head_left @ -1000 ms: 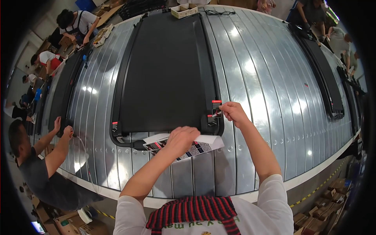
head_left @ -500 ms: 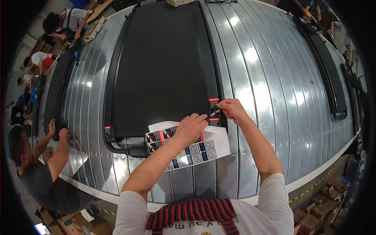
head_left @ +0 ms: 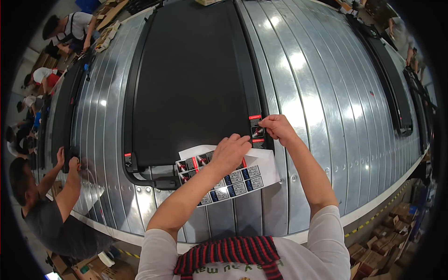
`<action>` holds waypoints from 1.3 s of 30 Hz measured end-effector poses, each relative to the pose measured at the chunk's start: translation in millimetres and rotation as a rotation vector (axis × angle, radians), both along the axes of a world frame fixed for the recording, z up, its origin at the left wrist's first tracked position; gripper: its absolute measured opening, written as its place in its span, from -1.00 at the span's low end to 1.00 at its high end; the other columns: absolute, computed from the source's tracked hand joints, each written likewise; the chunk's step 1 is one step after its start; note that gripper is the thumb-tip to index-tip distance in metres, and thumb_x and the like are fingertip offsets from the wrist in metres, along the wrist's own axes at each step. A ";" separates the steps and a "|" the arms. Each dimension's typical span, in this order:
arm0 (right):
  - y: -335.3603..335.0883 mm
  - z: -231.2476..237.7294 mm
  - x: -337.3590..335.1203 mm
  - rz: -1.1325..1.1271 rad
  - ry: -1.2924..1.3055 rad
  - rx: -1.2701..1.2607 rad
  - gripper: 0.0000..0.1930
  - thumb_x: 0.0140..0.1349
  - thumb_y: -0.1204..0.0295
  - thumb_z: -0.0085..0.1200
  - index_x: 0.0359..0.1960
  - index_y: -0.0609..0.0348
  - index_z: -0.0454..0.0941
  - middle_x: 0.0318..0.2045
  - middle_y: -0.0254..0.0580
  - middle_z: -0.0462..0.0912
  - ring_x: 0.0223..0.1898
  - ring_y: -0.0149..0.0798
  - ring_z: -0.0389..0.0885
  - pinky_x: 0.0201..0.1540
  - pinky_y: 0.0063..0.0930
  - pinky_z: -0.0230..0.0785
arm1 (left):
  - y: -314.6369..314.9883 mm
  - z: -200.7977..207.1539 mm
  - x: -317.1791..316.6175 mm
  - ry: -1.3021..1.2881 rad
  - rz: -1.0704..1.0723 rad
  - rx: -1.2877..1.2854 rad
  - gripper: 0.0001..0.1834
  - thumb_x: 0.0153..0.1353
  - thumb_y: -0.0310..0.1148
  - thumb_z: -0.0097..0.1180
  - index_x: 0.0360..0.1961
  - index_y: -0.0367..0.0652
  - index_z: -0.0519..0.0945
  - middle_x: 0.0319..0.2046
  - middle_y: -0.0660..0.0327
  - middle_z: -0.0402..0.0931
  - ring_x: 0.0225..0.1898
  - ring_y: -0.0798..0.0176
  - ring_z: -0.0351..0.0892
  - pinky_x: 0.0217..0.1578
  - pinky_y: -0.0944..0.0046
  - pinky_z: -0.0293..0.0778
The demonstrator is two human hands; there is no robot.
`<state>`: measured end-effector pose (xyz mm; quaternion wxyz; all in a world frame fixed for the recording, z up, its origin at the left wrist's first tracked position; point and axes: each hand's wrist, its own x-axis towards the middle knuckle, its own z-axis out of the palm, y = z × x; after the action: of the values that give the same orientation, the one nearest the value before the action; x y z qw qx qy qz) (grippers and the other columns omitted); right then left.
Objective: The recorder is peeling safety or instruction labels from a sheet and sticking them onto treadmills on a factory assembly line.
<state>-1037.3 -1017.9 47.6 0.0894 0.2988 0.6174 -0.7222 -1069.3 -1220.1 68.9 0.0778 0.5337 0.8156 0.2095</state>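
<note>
A black flat treadmill deck (head_left: 191, 84) lies in front of me, framed by dark side rails. On its right rail is a narrow black, red and white warning label (head_left: 256, 133). The pinched fingers of my right hand (head_left: 277, 127) are at the label's right edge. My left hand (head_left: 231, 153) is closed over the upper part of a white sticker sheet (head_left: 268, 172), its fingertips close to the label's lower end. Its thumb is hidden. Printed stickers (head_left: 239, 188) in black, red and blue fill the sheet, which overlaps the deck's near end.
The deck rests on a slatted metal conveyor (head_left: 322, 149). A co-worker (head_left: 51, 205) handles another dark deck (head_left: 63, 112) at the left. More decks (head_left: 385, 74) lie at the right, and several people stand farther off. Cardboard boxes (head_left: 387, 233) are at the lower right.
The view has shifted slightly. Both hands keep nearly the same places at the label and the sheet, and the label looks much the same.
</note>
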 end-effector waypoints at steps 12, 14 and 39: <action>-5.3 2.0 0.2 -0.062 0.016 0.045 -0.90 -0.02 0.50 0.09 -0.59 0.25 0.46 -0.82 -0.42 0.30 -0.83 -0.58 0.14 -0.81 -0.66 -0.15 | -0.4 -1.9 -1.2 0.024 -0.017 0.028 -0.83 -0.13 -0.52 -0.05 -0.41 -0.18 0.46 -0.07 0.23 0.40 -0.13 0.16 0.34 -0.22 0.20 0.32; -5.7 1.5 -0.4 -0.063 0.015 0.046 -0.90 -0.02 0.50 0.09 -0.59 0.25 0.46 -0.82 -0.42 0.30 -0.84 -0.58 0.13 -0.81 -0.66 -0.16 | 0.3 -0.6 -1.9 0.024 -0.028 0.006 -0.83 -0.12 -0.52 -0.05 -0.42 -0.18 0.45 -0.06 0.23 0.39 -0.14 0.16 0.34 -0.23 0.20 0.32; -14.9 -5.8 2.2 -0.020 0.088 0.452 -0.83 -0.09 0.42 0.15 -0.61 0.27 0.46 -0.73 -0.33 0.43 -0.73 -0.44 0.35 -0.66 -0.55 0.19 | 12.2 14.2 -2.2 0.003 -0.104 -0.212 -0.84 -0.10 -0.53 -0.04 -0.40 -0.21 0.43 -0.08 0.26 0.36 -0.20 0.17 0.33 -0.25 0.17 0.31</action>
<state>-1035.1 -1032.8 41.9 -0.0138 0.2856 0.7638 -0.5786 -1071.5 -1207.9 83.1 0.1433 0.5644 0.8046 0.1168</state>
